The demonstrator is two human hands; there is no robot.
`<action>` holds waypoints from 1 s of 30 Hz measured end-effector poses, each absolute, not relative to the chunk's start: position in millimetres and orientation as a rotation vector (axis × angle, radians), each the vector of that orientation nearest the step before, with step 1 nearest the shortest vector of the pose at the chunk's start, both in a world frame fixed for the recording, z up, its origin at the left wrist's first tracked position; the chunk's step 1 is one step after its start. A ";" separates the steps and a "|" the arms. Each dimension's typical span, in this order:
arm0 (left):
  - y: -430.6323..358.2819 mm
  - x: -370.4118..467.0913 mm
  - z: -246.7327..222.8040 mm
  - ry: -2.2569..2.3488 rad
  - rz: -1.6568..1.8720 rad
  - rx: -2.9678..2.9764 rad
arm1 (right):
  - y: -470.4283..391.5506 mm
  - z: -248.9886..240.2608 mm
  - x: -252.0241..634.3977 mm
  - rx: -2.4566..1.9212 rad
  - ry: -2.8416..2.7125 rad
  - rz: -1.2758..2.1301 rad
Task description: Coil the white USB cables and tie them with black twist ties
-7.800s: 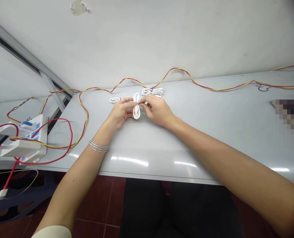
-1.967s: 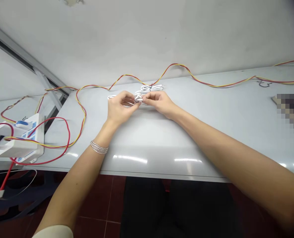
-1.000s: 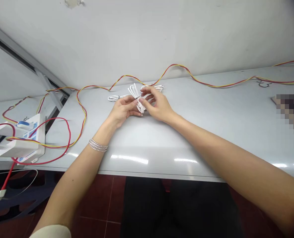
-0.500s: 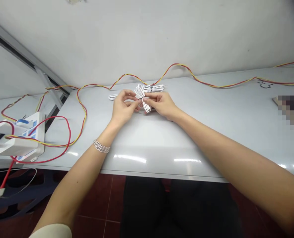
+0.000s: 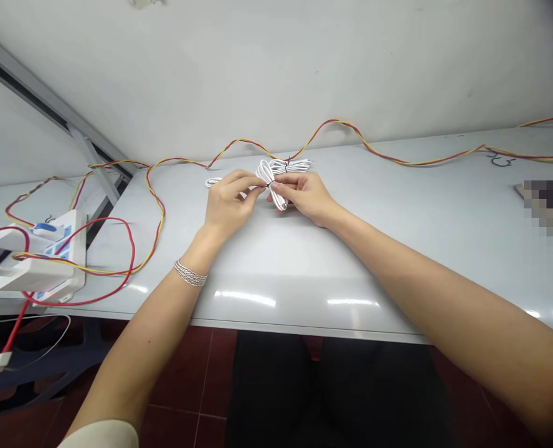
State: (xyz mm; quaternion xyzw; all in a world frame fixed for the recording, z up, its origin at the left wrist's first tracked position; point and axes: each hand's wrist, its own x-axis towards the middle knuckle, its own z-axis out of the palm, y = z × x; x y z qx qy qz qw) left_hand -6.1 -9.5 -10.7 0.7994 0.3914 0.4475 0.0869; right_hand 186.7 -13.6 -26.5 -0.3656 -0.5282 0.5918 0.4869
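Head view: above the bench [image 5: 304, 261], your right grip [image 5: 311, 198] pinches a coiled white cable [image 5: 280, 201] between thumb and fingers, its loops tilted. Your left grip [image 5: 230, 202] is closed at the black tie [image 5: 269, 183] around its middle. Behind lies a second white bundle [image 5: 297, 165]; a third bundle [image 5: 212, 182] lies partly hidden beyond your left grip.

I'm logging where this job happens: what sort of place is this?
Probably an indoor workbench or desk: a grey tabletop runs along a pale wall, a power strip with white adapters sits at the left, and the right hand holds a coiled white cable.
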 end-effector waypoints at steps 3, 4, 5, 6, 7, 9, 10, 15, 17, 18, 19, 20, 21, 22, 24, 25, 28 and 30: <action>-9.8 -6.2 -10.8 1.142 1.330 2.461 | -14.1 -26.1 186.1 -0.882 -1.285 1.443; -10.2 -6.2 -10.8 1.136 1.324 2.484 | -14.4 -25.7 185.9 -0.880 -1.285 1.446; -10.7 -6.2 -10.8 1.145 1.305 2.503 | -14.7 -25.3 185.6 -0.878 -1.284 1.447; -11.2 -6.3 -10.9 1.166 1.277 2.521 | -14.9 -25.1 185.3 -0.875 -1.286 1.448; -11.7 -6.4 -11.0 1.195 1.246 2.542 | -15.1 -24.9 185.1 -0.870 -1.289 1.448; -12.0 -6.5 -11.4 1.246 1.186 2.619 | -15.3 -24.9 184.7 -0.862 -1.299 1.445; -11.9 -6.4 -11.6 1.265 1.166 2.674 | -15.3 -24.8 184.6 -0.861 -1.302 1.443; -10.0 -4.0 -11.0 1.291 1.102 2.949 | -14.7 -24.4 184.3 -0.876 -1.286 1.449; -10.6 -2.6 -10.1 1.317 1.057 2.984 | -13.9 -25.4 183.7 -0.885 -1.286 1.455; -11.3 -2.0 -9.8 1.343 1.033 2.983 | -13.4 -26.6 183.1 -0.896 -1.287 1.451; -12.1 -1.5 -9.6 1.367 1.005 2.980 | -12.9 -28.2 182.3 -0.909 -1.292 1.434; -13.0 -1.0 -9.7 1.393 0.982 2.974 | -12.5 -30.1 181.4 -0.921 -1.305 1.403; -13.7 -0.6 -10.1 1.416 0.969 2.963 | -12.3 -32.1 180.4 -0.937 -1.325 1.358; -14.4 -0.1 -10.8 1.432 0.967 2.952 | -12.2 -34.0 179.3 -0.956 -1.351 1.302; -15.4 0.9 -12.9 1.462 0.990 2.917 | -12.9 -36.7 177.7 -1.004 -1.425 1.166; -15.7 1.5 -14.1 1.476 1.009 2.891 | -13.7 -37.4 177.3 -1.031 -1.471 1.087; -16.4 3.6 -16.3 1.500 1.064 2.768 | -17.2 -36.6 177.2 -1.103 -1.627 0.806; -16.6 4.8 -15.5 1.499 1.081 2.638 | -19.4 -35.4 177.5 -1.136 -1.723 0.629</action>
